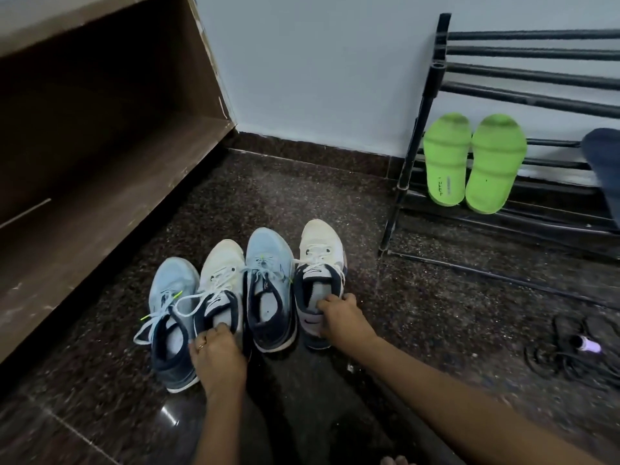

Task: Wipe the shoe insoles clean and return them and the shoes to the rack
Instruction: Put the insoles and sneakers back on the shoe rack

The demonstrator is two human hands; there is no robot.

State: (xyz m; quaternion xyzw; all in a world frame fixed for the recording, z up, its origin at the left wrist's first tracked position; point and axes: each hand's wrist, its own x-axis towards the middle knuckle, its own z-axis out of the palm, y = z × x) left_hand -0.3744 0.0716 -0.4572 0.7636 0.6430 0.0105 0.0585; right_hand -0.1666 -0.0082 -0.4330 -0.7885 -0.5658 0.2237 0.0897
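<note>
My left hand [218, 355] is nearest (a ring shows on one finger), its fingers curled over the navy heel collar of the left cream shoe [223, 276] – holding it. My right hand [342, 315] reaches a little farther, fingertips hooked into the mouth of the right cream shoe [318, 255] and gripping its heel rim; the grey insole [313, 294] shows inside, just ahead of my fingers.

All four shoes stand side by side on the dark speckled floor [436, 313], toes pointing away from me, touching or nearly so. The near blue shoe [171, 290] sits at the far left with its laces loose – pale blue mesh, navy heel, yellow-green lace tips. The far blue shoe [270, 263] stands between the two cream ones, whose white laces trail sideways.

To the right lies a black cord [553, 360] with a lilac piece. A wooden cabinet [100, 146] runs along the left. Beyond, the black rack [523, 71] stands against the pale wall, a pair of green slippers [448, 162] on a lower tier.
</note>
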